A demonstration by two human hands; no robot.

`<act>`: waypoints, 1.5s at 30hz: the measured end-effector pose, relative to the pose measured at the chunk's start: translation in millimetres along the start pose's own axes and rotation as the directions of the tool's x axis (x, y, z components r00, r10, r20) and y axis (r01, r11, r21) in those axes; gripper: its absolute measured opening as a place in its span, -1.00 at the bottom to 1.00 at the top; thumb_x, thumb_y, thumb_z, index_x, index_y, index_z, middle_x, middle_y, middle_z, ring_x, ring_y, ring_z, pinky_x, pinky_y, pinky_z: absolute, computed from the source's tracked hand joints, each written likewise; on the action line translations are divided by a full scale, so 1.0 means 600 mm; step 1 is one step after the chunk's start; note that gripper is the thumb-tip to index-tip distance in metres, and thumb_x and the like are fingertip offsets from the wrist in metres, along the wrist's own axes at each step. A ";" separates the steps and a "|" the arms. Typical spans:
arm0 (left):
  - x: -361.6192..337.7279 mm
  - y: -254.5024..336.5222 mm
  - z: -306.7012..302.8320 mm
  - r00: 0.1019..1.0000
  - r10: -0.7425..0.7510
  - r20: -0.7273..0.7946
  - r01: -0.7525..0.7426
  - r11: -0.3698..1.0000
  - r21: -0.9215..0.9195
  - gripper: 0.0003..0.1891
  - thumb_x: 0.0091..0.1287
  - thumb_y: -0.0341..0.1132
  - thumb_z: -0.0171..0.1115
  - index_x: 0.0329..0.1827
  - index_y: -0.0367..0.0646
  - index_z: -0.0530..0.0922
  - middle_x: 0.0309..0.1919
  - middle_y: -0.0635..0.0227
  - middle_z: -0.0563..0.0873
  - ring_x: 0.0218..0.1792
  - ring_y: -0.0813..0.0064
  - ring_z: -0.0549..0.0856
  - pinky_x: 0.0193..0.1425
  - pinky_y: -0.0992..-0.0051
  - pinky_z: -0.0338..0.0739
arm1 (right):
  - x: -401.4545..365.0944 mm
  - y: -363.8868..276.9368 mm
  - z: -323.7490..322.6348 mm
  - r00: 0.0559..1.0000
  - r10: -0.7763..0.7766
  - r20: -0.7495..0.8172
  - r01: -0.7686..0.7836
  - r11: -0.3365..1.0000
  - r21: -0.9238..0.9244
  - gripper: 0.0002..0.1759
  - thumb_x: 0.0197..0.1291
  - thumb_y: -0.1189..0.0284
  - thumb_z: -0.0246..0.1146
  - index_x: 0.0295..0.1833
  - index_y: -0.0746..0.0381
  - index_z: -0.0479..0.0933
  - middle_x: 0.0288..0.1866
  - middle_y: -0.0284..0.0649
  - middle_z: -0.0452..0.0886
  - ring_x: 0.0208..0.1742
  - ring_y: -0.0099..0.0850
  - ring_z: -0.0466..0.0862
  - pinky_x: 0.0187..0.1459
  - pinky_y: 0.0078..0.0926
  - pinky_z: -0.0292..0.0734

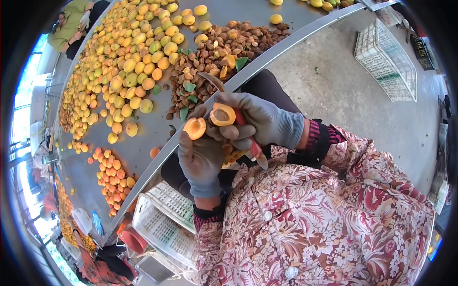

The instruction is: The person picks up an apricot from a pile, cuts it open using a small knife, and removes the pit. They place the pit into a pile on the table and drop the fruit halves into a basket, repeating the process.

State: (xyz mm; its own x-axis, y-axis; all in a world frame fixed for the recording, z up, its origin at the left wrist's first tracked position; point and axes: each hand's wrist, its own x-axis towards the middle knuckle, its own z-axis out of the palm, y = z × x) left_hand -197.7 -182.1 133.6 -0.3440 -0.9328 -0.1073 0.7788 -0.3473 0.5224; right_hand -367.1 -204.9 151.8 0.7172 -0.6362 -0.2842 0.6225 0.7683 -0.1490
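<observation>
Both my hands wear grey gloves and meet over the metal table's edge. My left hand point(200, 159) is closed on an apricot half point(195, 128), whose hollow cut face shows. In my right hand point(260, 119) are another apricot half point(223, 114), with the brown pit in its middle, and a red-handled knife point(256, 148) with a curved blade pointing up and left. Beyond my hands lies a heap of brown pits point(214, 47) with a few green leaves. Whole yellow-orange apricots point(138, 66) are piled to its left.
A smaller pile of orange apricots point(113, 178) lies nearer on the metal table point(157, 138). White crates point(167, 214) stand below the edge, and another white crate point(385, 59) is on the floor at right. Other people point(69, 28) are at the left.
</observation>
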 end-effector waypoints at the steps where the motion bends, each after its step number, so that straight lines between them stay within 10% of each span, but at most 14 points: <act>1: 0.004 0.001 -0.012 0.998 -0.006 0.057 0.011 0.997 -0.081 -0.44 0.44 -0.05 -0.06 0.30 -0.37 0.26 0.09 0.08 0.53 0.14 0.24 0.51 0.30 0.27 0.30 | 0.002 -0.002 -0.005 1.000 0.006 0.002 -0.006 1.000 -0.001 -0.56 0.39 0.09 -0.03 0.00 0.26 0.45 -0.55 -0.19 0.55 -0.83 -0.67 0.22 -0.76 -0.69 0.16; 15: 0.001 0.014 -0.048 0.993 0.056 0.100 -0.040 0.987 -0.157 -0.44 0.42 -0.10 0.00 0.34 -0.31 0.23 -0.10 0.20 0.51 -0.06 0.29 0.43 0.17 0.21 0.30 | 0.068 -0.052 -0.014 0.929 -0.367 -0.054 0.325 0.876 -0.357 -0.72 0.34 0.19 0.08 -0.29 0.17 0.45 -0.47 -0.27 0.53 -0.62 -0.55 0.42 -0.61 -0.59 0.35; 24: 0.053 0.024 -0.016 0.992 0.102 0.081 -0.095 0.992 -0.082 -0.54 0.49 -0.21 -0.13 0.33 -0.33 0.26 0.02 0.05 0.51 0.00 0.26 0.51 0.16 0.40 0.47 | 0.110 -0.063 -0.005 0.632 -0.651 -0.421 0.283 0.700 -0.656 -0.69 0.26 0.20 0.21 -0.24 0.26 0.47 -0.53 -0.29 0.51 -0.64 -0.50 0.52 -0.72 -0.56 0.35; 35: 0.092 0.032 -0.069 0.998 0.058 0.030 -0.055 0.993 -0.105 -0.49 0.43 -0.20 -0.13 0.34 -0.35 0.23 0.30 0.00 0.36 0.32 0.08 0.35 0.41 0.02 0.16 | 0.086 -0.060 -0.012 0.873 -0.408 -0.266 0.290 0.874 -0.390 -0.68 0.31 0.16 0.14 -0.24 0.22 0.49 -0.53 -0.30 0.53 -0.62 -0.49 0.55 -0.62 -0.59 0.44; 39: 0.039 0.025 -0.048 0.999 0.040 -0.026 -0.042 0.998 -0.053 -0.53 0.43 -0.27 -0.17 0.36 -0.29 0.22 0.31 0.05 0.36 0.35 0.09 0.31 0.42 -0.01 0.13 | 0.063 -0.030 0.016 0.913 -0.354 -0.204 0.135 0.732 -0.668 -0.61 0.27 0.05 0.16 -0.31 0.19 0.47 -0.58 -0.37 0.48 -0.59 -0.62 0.54 -0.61 -0.67 0.40; 42: 0.010 0.003 -0.065 0.998 -0.052 -0.043 0.040 0.969 -0.245 -0.61 0.42 -0.27 -0.15 0.25 -0.23 0.34 0.17 0.16 0.50 0.25 0.21 0.44 0.39 0.16 0.25 | 0.063 0.011 0.046 0.845 -0.495 -0.205 -0.178 0.101 -0.979 -0.51 0.22 0.01 0.17 -0.10 0.27 0.52 -0.50 -0.23 0.59 -0.41 -0.48 0.62 -0.35 -0.51 0.51; 45: -0.002 -0.011 -0.071 0.991 -0.019 0.131 0.053 0.964 -0.261 -0.68 0.42 -0.36 -0.10 0.19 -0.23 0.37 0.09 0.21 0.55 0.11 0.24 0.55 0.27 0.23 0.40 | 0.073 0.039 0.024 0.856 -0.505 -0.111 -0.232 -0.183 -0.955 -0.49 0.22 0.01 0.16 -0.03 0.27 0.52 -0.50 -0.22 0.57 -0.34 -0.45 0.63 -0.24 -0.44 0.51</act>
State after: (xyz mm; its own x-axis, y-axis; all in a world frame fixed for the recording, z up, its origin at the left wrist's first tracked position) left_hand -179.9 -182.7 94.6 -0.4244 -0.9054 -0.0050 0.8693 -0.4090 0.2775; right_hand -316.4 -215.8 149.7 0.2644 -0.9249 -0.2733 -0.5793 0.0743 -0.8117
